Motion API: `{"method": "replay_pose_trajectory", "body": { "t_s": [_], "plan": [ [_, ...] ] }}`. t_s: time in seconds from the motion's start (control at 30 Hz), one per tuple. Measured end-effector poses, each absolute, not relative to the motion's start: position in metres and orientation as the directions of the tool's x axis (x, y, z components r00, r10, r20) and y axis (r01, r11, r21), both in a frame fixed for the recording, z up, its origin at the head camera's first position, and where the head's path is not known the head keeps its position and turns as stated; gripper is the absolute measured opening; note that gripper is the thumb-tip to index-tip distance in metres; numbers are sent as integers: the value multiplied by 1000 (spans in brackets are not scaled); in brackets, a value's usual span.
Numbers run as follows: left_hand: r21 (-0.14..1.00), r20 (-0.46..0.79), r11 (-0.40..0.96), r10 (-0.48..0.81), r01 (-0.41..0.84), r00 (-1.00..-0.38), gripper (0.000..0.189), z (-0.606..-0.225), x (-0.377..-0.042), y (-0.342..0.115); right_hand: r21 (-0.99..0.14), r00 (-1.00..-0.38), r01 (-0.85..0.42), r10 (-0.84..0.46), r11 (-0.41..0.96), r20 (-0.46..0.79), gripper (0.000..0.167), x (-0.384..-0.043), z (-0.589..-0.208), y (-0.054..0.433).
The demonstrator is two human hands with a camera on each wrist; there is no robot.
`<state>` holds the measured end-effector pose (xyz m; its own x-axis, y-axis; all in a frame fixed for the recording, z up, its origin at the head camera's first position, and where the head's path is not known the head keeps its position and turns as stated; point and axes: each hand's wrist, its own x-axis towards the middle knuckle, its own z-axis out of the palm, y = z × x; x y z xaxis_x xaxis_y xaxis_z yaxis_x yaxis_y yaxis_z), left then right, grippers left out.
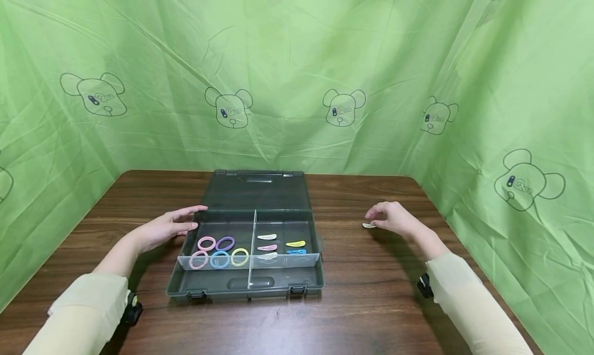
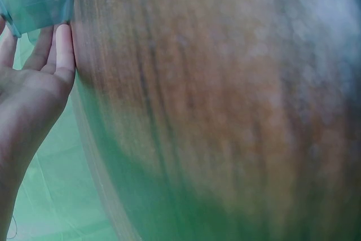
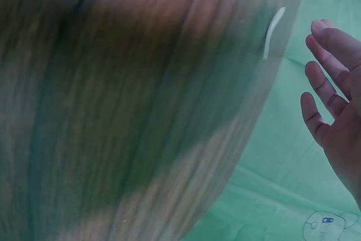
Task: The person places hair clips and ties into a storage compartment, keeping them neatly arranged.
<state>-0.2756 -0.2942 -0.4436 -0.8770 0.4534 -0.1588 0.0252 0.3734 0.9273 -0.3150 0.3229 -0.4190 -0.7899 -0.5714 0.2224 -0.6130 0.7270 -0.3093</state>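
Observation:
An open dark grey plastic box (image 1: pixel 218 288) with clear dividers lies on the table. Several coloured hair ties (image 1: pixel 225 243) sit in its left compartment; several snap hair clips (image 1: pixel 295 244) in white, pink, yellow and blue lie in the right one. My left hand (image 1: pixel 162 231) rests against the box's left edge, fingers fairly straight; in the left wrist view its fingertips (image 2: pixel 64 40) touch the side. On the table to the right lies a white hair clip (image 3: pixel 273 32). Over it hovers my right hand (image 1: pixel 394 220), fingers loosely bent and apart from the clip in the right wrist view.
The box's lid (image 1: pixel 257 192) is folded back flat behind it. A brown wooden table (image 1: pixel 362 303) carries everything. Green cloth (image 1: pixel 287 61) with printed bear faces hangs along the back and both sides.

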Motion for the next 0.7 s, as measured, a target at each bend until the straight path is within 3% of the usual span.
{"method": "replay_pose_trajectory", "body": {
  "t_s": [0.33,0.7],
  "plan": [
    [929,-150,369,456,34,-877,55,-444,-275,-293,-327,-752,-654,-634,682,179,16,-330,-437,324],
    [932,-142,361,462,39,-875,57,-445,-276,-294,-343,-766,-618,-641,708,57,15,-334,-433,318]
  ]
}}
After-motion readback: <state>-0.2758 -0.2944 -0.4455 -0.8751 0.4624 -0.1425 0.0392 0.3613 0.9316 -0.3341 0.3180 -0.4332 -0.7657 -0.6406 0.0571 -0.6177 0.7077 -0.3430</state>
